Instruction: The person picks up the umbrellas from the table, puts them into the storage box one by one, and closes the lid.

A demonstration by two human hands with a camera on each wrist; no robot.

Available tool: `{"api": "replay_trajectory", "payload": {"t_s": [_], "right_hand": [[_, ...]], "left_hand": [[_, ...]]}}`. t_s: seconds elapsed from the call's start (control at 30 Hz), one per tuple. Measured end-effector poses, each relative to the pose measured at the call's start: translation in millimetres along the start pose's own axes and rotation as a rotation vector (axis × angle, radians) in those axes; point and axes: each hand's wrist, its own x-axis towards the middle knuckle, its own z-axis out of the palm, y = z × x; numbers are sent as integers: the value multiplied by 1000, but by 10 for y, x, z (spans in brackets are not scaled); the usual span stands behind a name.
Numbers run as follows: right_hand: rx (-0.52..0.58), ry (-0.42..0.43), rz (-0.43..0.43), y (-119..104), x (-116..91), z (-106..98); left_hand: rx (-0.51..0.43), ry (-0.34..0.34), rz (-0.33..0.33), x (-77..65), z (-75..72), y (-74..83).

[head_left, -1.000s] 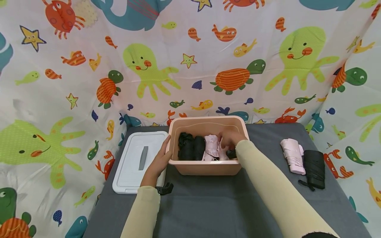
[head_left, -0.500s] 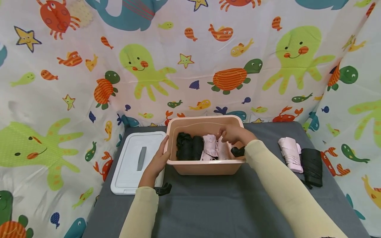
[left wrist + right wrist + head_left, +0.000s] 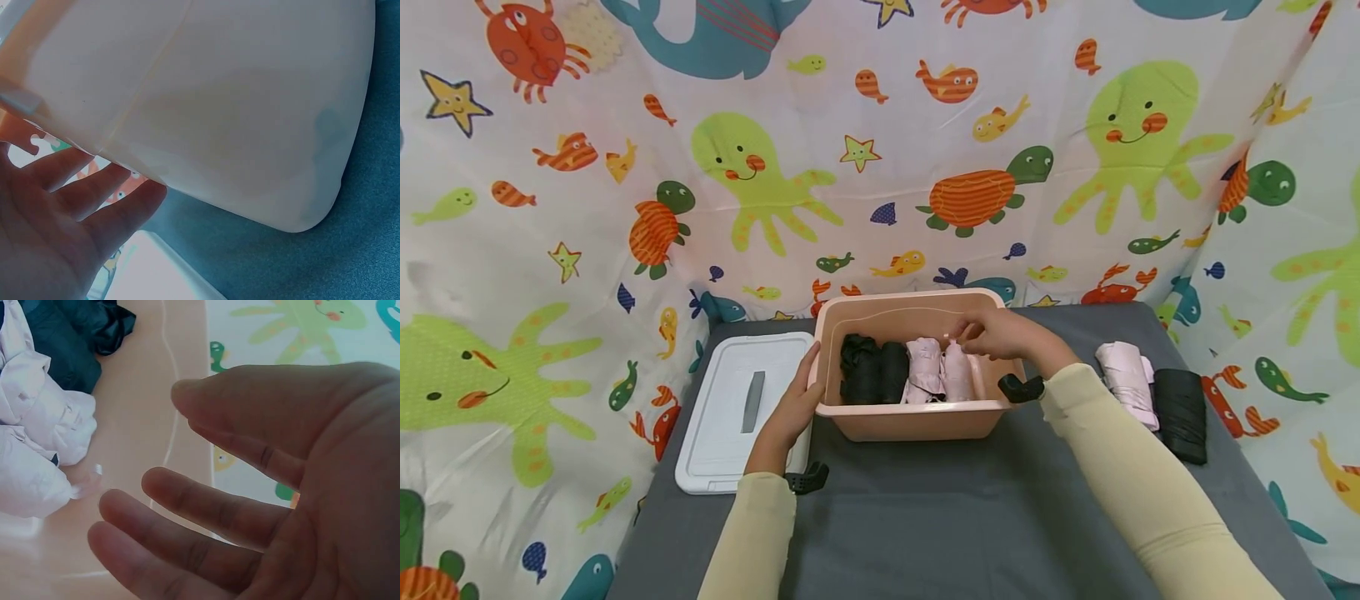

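Observation:
A peach plastic bin (image 3: 917, 409) holds a row of rolled fabric bundles: black rolls (image 3: 893, 372) at left, then a pink roll (image 3: 922, 372) and a second pink roll (image 3: 958, 375). My left hand (image 3: 788, 418) rests against the bin's left side; the left wrist view shows its straight fingers (image 3: 128, 209) touching the outer wall. Over the bin's right part, my right hand (image 3: 1011, 340) is raised with nothing in it. In the right wrist view its fingers are spread loosely, apart from the nearest pink roll with a small loop (image 3: 31, 481).
Left of the bin lies a white lid (image 3: 718, 425) with a grey handle. At the right of the grey-covered table (image 3: 910, 517) another pink roll (image 3: 1123, 379) and black roll (image 3: 1180, 417) lie side by side. A sea-animal printed curtain (image 3: 850, 208) hangs behind.
My right hand has lifted up and back to the right from among the rolls, uncovering the rightmost pink roll. The left hand has stayed at the bin's side.

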Motion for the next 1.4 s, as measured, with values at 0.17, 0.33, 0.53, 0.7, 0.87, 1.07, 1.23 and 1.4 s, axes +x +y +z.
{"api": "replay_trajectory", "payload": {"t_s": [0.17,0.33,0.53,0.7,0.87,1.07,1.23,1.4], "right_hand": [[-91,93,-7,18,-120,-8],[-155,169,-27,69,-247,-16],[-111,216,-66,137,-402,-29],[-76,261,-68,218,-523,-40],[-58,290,-59,313,-619,-50],[-37,324,-10,502,-729,-34],[-27,356,22,691,-773,-4],[-16,381,62,885,-780,31]], "left_hand": [[-15,-13,-3,-5,-6,8],[-33,-46,-24,-42,-35,98],[-15,-60,-28,-169,-44,302],[-11,-61,-22,-198,-37,329],[-13,-61,-24,-196,-39,328],[-13,-60,-27,-186,-27,314],[-20,-61,-29,-203,-27,326],[-17,-64,-28,-209,-36,332]]}}
